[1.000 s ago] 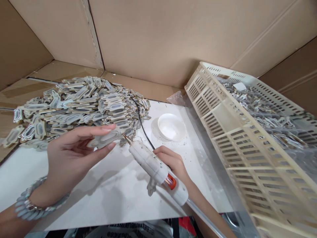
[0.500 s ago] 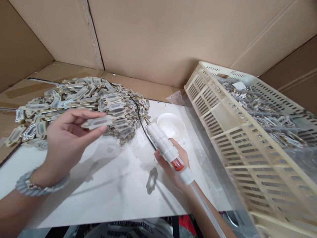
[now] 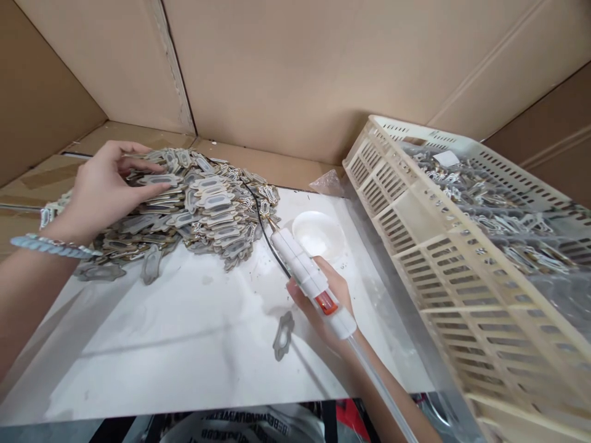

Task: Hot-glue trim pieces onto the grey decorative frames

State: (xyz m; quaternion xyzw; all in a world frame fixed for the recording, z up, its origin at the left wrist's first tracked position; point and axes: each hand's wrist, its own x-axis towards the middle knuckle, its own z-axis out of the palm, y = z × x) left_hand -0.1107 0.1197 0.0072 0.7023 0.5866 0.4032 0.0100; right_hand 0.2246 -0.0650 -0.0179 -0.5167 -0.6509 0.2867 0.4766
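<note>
At the upper left, my left hand (image 3: 108,184) reaches over the pile of flat grey pieces (image 3: 217,203), fingers apart around pieces on its top; whether one is gripped does not show. My right hand (image 3: 330,295) is wrapped round a white glue gun (image 3: 300,261), whose metal tip points up and left beside the pile's right edge. A clear stick extends from the gun's rear. One grey piece (image 3: 283,335) lies alone on the white table (image 3: 194,344), left of my right wrist.
A white bowl (image 3: 318,234) sits just beyond the gun. A cream slatted crate (image 3: 415,246) holding bagged metal pieces (image 3: 475,184) fills the right side. Cardboard walls (image 3: 277,80) stand behind. A black cord (image 3: 258,215) crosses the pile.
My left hand has moved up and left to the pile, and the piece it held is no longer seen between its fingertips. My right hand and the glue gun have barely shifted.
</note>
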